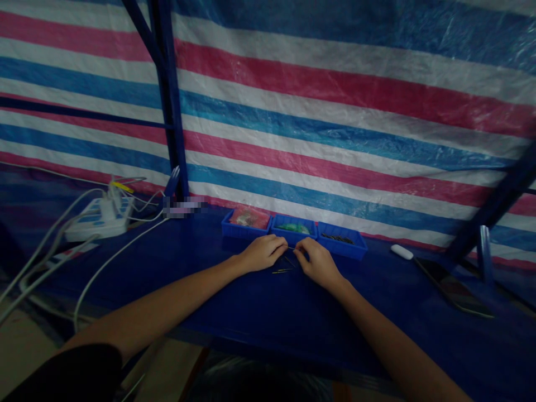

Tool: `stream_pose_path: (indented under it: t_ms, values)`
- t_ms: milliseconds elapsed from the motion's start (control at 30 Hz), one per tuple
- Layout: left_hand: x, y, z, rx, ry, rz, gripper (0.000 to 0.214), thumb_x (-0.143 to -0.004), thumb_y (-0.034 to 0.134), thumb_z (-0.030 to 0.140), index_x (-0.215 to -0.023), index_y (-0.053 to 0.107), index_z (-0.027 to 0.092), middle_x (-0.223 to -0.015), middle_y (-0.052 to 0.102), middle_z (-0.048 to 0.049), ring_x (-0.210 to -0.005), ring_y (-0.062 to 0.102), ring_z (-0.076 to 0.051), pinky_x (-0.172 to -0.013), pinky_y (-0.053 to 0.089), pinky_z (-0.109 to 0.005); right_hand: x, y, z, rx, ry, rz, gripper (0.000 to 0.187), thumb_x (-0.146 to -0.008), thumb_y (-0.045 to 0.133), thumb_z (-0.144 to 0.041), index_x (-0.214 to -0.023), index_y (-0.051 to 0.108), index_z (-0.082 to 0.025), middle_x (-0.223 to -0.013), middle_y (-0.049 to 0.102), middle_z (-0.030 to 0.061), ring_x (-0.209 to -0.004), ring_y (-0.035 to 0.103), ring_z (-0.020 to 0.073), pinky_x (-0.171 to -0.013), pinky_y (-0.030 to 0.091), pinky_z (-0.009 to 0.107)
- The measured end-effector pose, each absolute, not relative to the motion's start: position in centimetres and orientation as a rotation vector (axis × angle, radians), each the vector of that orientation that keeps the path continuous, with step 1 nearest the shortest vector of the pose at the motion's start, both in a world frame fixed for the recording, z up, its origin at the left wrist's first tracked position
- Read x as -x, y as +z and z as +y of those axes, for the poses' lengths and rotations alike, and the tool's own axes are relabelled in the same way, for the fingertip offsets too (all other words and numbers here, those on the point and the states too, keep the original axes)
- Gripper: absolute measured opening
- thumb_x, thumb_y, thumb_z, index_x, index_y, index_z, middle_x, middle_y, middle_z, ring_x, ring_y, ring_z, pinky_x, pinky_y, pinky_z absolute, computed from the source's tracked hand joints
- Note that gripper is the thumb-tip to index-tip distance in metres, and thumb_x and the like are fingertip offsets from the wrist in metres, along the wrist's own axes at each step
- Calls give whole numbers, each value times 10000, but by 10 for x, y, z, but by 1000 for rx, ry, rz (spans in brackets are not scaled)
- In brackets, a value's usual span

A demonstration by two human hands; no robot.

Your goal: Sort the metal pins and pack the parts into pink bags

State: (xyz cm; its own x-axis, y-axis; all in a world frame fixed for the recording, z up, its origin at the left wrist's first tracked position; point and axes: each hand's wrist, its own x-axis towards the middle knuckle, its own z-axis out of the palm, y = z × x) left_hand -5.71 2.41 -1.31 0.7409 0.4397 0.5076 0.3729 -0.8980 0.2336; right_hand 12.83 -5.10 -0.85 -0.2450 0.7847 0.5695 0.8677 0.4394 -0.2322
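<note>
Both my hands rest on a dark blue table [259,312], close together in front of three small blue trays. My left hand [262,252] has its fingers curled in a pinch, and my right hand [317,261] is also pinched. Between them runs a thin pin or wire [290,248], held at both ends. A few more thin metal pins [283,270] lie on the table just below my hands. The left tray [248,221] holds reddish bits, the middle tray [293,228] green bits, the right tray [342,240] dark pins.
A white power strip [100,219] with plugs and white cables [96,268] sits at the left. A phone [454,287] and a small white object [401,252] lie at the right. Blue shelf posts [170,100] and a striped tarp [335,100] stand behind.
</note>
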Motion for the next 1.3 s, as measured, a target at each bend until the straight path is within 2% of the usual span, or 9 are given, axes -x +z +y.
stream_pose_path:
  t_ms: [167, 300, 467, 567, 833, 933, 1133, 1300]
  values:
    - [58, -12, 22, -2745, 915, 661, 199, -909, 439, 279, -1078, 506, 197, -891, 626, -23, -829, 601, -162, -763, 456, -281, -128, -8, -51, 1382, -191, -2077, 138, -904, 445, -227, -821, 552, -200, -828, 600, 49, -774, 564, 172, -714, 426, 285]
    - [57, -14, 24, -2768, 937, 656, 146, -913, 423, 268, -973, 531, 190, -884, 624, -28, -821, 595, -161, -754, 451, -278, -127, -7, -52, 1375, -181, -2071, 163, -915, 424, -228, -824, 556, -198, -831, 604, 52, -792, 569, 172, -728, 428, 284]
    - [57, -14, 25, -2806, 937, 669, 180, -929, 384, 265, -920, 545, 185, -854, 620, -31, -802, 585, -158, -746, 443, -272, -128, -8, -52, 1386, -157, -2045, 88, -874, 512, -267, -903, 562, -200, -805, 596, 34, -753, 567, 171, -676, 427, 277]
    - [57, -14, 25, -2820, 921, 662, 210, -936, 367, 267, -898, 554, 179, -838, 618, -34, -789, 582, -158, -739, 440, -271, -128, -8, -52, 1367, -168, -2062, 84, -878, 499, -255, -886, 563, -202, -817, 592, 38, -762, 564, 172, -691, 428, 280]
    - [57, -14, 25, -2774, 926, 642, 171, -911, 443, 291, -1004, 540, 184, -862, 624, -26, -806, 592, -162, -751, 445, -280, -127, -6, -52, 1379, -212, -2066, 180, -918, 419, -241, -818, 562, -196, -832, 599, 56, -786, 570, 180, -720, 430, 289]
    - [57, -15, 25, -2786, 938, 635, 155, -910, 441, 279, -978, 544, 185, -854, 622, -23, -803, 592, -159, -749, 444, -276, -127, -6, -52, 1376, -213, -2071, 193, -921, 415, -243, -810, 565, -196, -827, 600, 57, -787, 572, 179, -723, 431, 289]
    - [56, -15, 26, -2820, 959, 621, 169, -923, 404, 252, -929, 555, 176, -854, 624, -30, -798, 590, -155, -738, 443, -266, -127, -8, -52, 1339, -189, -2060, 87, -877, 508, -251, -901, 573, -198, -833, 604, 41, -777, 572, 174, -706, 441, 284]
    - [57, -13, 24, -2846, 942, 618, 202, -935, 385, 268, -921, 564, 175, -843, 622, -33, -784, 585, -154, -733, 445, -267, -127, -8, -52, 1327, -228, -2076, 121, -894, 473, -227, -850, 583, -203, -838, 600, 46, -782, 572, 175, -720, 443, 289]
